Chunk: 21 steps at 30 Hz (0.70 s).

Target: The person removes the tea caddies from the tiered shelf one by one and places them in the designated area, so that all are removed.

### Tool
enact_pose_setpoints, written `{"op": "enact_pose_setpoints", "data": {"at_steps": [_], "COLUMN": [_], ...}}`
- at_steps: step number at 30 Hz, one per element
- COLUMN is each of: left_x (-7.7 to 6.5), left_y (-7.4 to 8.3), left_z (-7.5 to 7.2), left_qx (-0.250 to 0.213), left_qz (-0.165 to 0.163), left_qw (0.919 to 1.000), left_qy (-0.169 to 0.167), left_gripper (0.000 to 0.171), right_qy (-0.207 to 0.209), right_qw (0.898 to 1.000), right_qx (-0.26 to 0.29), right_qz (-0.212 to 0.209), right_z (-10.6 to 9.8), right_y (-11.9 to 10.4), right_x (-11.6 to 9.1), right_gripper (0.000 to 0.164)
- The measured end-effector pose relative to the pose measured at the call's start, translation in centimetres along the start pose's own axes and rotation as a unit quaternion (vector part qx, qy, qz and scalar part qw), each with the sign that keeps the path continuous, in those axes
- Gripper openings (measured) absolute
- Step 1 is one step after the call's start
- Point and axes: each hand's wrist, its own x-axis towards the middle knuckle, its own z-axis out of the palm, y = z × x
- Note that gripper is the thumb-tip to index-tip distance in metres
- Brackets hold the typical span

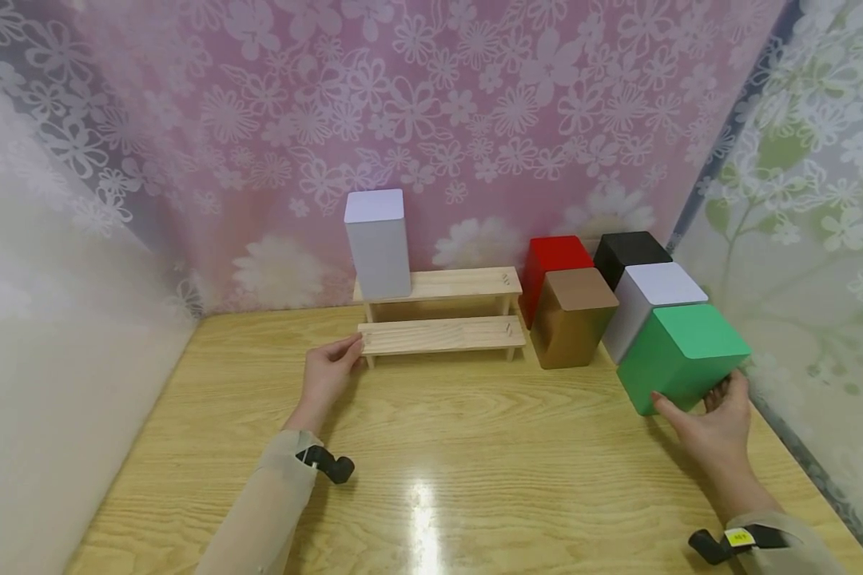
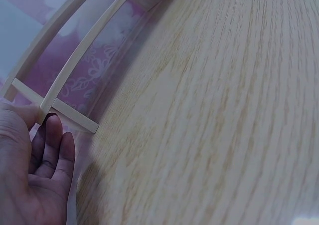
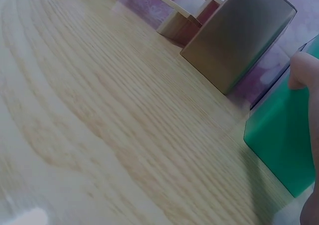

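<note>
A small two-step wooden rack [image 1: 442, 335] stands on the table against the floral curtain. My left hand [image 1: 325, 377] pinches the left end of its lower step, thumb on one side and a fingertip beneath, as the left wrist view shows at the slat's end [image 2: 46, 105]. On the upper step, at the left, a tall white box [image 1: 381, 251] stands upright. Far to the right, my right hand [image 1: 719, 431] grips a green box [image 1: 676, 367] low down, thumb on its near face and fingers round the right side. In the right wrist view the thumb lies on the green face [image 3: 284, 130].
Close to the green box stand a second white box [image 1: 636, 307], a brown box [image 1: 571, 331], a red box [image 1: 546, 267] and a black box [image 1: 629, 247]. The red and brown ones are right beside the rack's right end. Floral curtains [image 1: 827, 239] border the wooden table [image 1: 475, 447].
</note>
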Motion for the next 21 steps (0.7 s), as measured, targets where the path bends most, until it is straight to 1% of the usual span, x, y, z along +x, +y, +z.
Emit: {"op": "enact_pose_setpoints", "data": {"at_steps": [7,12,17,21], "left_x": [0.2,0.2,0.2,0.2], "left_y": [-0.4,-0.3,-0.1,-0.1], "left_z": [0.0,0.0,0.1,0.0], "left_qx": [-0.001,0.002,-0.001,-0.004], "left_qz": [-0.001,-0.001,-0.005,-0.012], "left_qw": [1.0,1.0,1.0,0.9999], "left_qy": [0.002,0.004,0.0,-0.001], "left_gripper": [0.028,0.027,0.027,0.027], "right_qy": [-0.013,-0.018,-0.029,-0.027], "right_qw": [1.0,1.0,0.999,0.999], "right_qx": [-0.005,0.003,0.009,0.003], "right_qz": [-0.014,-0.023,-0.035,-0.035], "right_z": [0.0,0.1,-0.1,-0.5], "right_y": [0.4,0.7,0.2,-0.5], "right_x": [0.4,0.6,0.5,0.8], "right_gripper": [0.106,0.107,0.107,0.108]}}
